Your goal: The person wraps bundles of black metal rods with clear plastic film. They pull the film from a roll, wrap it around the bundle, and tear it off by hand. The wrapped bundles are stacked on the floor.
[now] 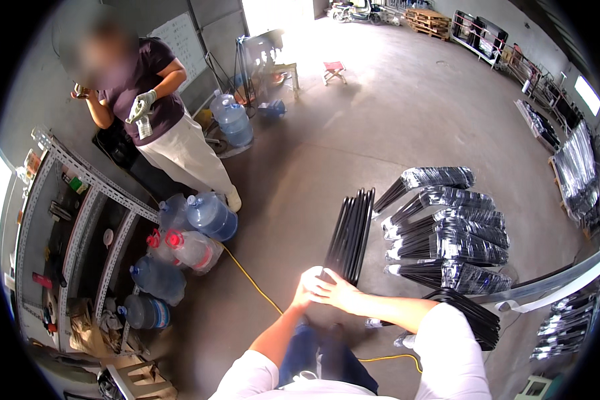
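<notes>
A bundle of long black tubes [351, 230] stretches away from me at the middle of the view, fanning slightly apart at its far end. Around its near end my hands meet in front of my body. My left hand [307, 285] is closed at the left side of the tube ends. From the right, my right hand [341, 293] is closed over the same ends, its fingers reaching across to the left hand. The fingers partly hide the near ends of the tubes.
Black tube bundles in plastic wrap [470, 243] lie on the floor to the right. Water jugs [211, 215] stand at left by a metal shelf [93, 173]. A yellow cable [252, 279] crosses the floor. Another person [150, 80], wearing a glove, stands at far left.
</notes>
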`<state>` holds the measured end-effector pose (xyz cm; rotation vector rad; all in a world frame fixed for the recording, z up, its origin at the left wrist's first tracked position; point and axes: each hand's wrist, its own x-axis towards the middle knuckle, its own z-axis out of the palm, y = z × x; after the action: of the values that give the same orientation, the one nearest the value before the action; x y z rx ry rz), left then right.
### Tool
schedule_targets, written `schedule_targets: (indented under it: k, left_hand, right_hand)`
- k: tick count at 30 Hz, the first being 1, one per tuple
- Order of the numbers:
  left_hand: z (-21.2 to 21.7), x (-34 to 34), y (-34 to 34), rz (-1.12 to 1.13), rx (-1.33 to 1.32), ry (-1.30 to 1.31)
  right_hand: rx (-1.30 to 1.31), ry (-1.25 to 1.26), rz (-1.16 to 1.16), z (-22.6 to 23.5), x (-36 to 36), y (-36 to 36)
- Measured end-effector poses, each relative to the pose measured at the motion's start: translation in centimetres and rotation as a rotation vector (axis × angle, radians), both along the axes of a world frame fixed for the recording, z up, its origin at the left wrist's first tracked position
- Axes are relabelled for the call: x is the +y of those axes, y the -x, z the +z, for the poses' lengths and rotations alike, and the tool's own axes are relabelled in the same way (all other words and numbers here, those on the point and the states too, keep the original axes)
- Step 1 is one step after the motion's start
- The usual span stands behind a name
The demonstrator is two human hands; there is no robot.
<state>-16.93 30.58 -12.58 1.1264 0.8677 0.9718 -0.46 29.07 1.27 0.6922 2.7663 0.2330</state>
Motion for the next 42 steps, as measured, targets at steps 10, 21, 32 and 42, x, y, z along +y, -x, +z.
schedule_targets:
  k: [10, 21, 32, 42]
  left_hand:
    - [-2.5, 1.0, -0.2, 0.055, -0.167, 0.056]
    - [1.4, 0.9, 0.7, 0.09, 0.098, 0.072]
    - [0.1, 1.3, -0.2, 0.14, -0.101, 0.036]
    - [-0.8, 0.9, -0.7, 0.091, -0.101, 0.127]
  right_hand:
    - [0.224, -0.161, 0.11, -2.2, 1.7, 0.6]
    - [0.179, 0.076, 0.209, 1.4, 3.4, 1.7]
    - [0.222, -0.124, 0.26, -1.1, 3.3, 1.0]
    - [0.23, 0.04, -0.049, 0.1, 0.9, 3.1]
